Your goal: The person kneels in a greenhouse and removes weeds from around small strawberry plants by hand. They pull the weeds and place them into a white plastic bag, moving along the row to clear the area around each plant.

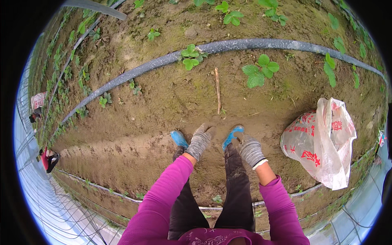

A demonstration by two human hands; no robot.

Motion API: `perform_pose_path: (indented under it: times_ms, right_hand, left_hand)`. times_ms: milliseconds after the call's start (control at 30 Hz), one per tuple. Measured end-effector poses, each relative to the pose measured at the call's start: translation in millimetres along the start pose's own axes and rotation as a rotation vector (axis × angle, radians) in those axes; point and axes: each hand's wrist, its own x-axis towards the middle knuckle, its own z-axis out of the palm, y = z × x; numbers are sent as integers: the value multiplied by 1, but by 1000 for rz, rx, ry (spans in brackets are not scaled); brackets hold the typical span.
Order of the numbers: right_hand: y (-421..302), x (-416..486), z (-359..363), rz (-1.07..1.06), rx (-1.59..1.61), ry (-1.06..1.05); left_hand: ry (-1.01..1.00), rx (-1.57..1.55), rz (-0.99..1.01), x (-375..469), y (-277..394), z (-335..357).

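Both hands wear grey knitted gloves and hang above the soil furrow between raised beds. My left hand [200, 139] is near the left blue shoe [179, 138], with fingers apart and nothing seen in it. Beside the right blue shoe [231, 137] is my right hand [249, 147]; its fingers are curled, and whether they hold something small I cannot tell. Beyond the hands a thin wooden stick [218, 91] lies on the soil. Leafy seedlings, apparently strawberry plants [257, 72], grow on the bed ahead. To the right stands a white plastic sack [317, 141] with red printing, its top open.
A grey irrigation hose [245, 44] curves across the bed ahead. Thinner lines [211, 208] run behind the feet. At the far left, two people [48, 160] [36, 112] bend over the rows. Greenhouse framing and plastic film [46, 208] border the plot.
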Motion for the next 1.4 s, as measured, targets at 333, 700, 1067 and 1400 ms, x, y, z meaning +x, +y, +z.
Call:
perform_pose_path:
  times_ms: [333,700,1067,1400]
  right_hand:
    - [-68,249,-133,164,-481,250]
    - [-56,303,-133,49,-732,207]
    - [-88,297,-150,166,-660,-43]
    - [-90,297,-147,155,-655,-36]
  left_hand:
    - [672,923,957,118,140,-117]
    - [579,1469,1056,166,229,-187]
    - [620,1010,1325,147,202,-163]
    - [497,912,879,155,164,-108]
